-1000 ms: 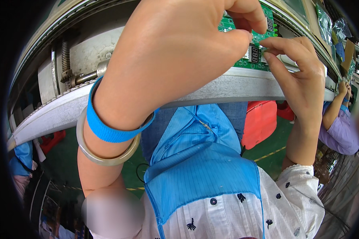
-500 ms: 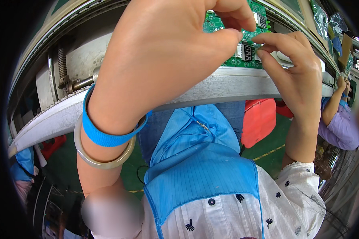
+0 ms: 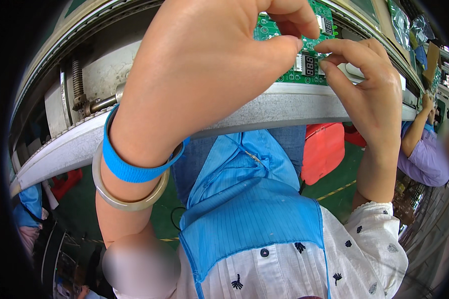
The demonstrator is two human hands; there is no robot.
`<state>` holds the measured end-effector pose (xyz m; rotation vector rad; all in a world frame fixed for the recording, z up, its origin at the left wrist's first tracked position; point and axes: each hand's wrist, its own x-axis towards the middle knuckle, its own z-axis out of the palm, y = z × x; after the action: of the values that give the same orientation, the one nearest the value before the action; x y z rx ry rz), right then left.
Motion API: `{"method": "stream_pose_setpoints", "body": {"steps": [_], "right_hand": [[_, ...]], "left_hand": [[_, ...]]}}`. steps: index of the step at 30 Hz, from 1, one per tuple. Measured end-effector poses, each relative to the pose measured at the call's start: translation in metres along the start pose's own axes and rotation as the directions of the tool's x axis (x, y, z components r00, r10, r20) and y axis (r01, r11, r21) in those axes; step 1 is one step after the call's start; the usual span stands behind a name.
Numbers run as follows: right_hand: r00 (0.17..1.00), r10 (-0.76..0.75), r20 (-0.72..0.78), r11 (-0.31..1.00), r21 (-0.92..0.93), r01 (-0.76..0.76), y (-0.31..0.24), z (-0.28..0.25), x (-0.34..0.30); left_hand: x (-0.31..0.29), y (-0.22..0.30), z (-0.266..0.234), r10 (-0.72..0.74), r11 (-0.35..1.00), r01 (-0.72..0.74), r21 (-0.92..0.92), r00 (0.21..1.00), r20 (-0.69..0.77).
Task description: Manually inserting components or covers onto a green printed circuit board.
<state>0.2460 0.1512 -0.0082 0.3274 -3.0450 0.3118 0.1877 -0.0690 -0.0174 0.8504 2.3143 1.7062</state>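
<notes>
At the left end of the grey metal conveyor [image 3: 60, 157], a coiled steel spring [image 3: 78, 79] stands inside the front edge, near a round steel shaft [image 3: 102, 105]. The left forearm, wearing a pale smooth bangle [image 3: 127, 203] and a ribbed blue wristband [image 3: 134, 172], crosses that edge. The left hand [image 3: 237, 52] hangs over the green printed circuit board [image 3: 287, 75], its fingers curled, thumb and index tips slightly apart; I cannot tell whether they grip anything. The board lies along the conveyor's front edge, right of the middle, partly covered by this hand. A black rectangular three-digit display [image 3: 309, 66] sits near the board's front edge; a similar black display [image 3: 328, 26] is farther back. Just right of the nearer one, the right hand [image 3: 371, 79] has thumb and index bent towards each other at the board, tips slightly parted; I cannot tell whether something small is between them.
</notes>
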Motion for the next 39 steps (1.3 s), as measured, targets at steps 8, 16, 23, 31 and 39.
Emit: {"method": "stream_pose_setpoints", "body": {"steps": [8,16,23,31,39], "right_hand": [[1.0,-0.022,-0.011,0.999,-0.04,0.021,-0.003,0.001,0.001],[0.994,-0.102,-0.025,0.993,-0.065,0.1,0.004,0.002,0.001],[1.0,0.003,0.02,0.999,-0.044,-0.002,0.002,0.002,0.002],[0.999,-0.041,0.017,0.999,0.03,0.04,0.006,0.001,0.001],[0.994,-0.083,0.065,0.997,-0.003,0.083,0.006,-0.003,0.005]], "left_hand": [[0.0,-0.01,0.005,0.081,0.997,-0.081,0.0,0.995,-0.059],[0.001,-0.012,0.007,0.095,0.995,-0.094,0.03,0.994,-0.062],[0.001,-0.002,0.003,-0.036,0.999,0.036,0.004,0.999,-0.005],[0.003,-0.009,0.009,0.015,0.999,-0.013,0.042,0.999,-0.052],[0.001,-0.014,0.009,0.03,0.998,-0.028,0.049,0.999,-0.043]]}}
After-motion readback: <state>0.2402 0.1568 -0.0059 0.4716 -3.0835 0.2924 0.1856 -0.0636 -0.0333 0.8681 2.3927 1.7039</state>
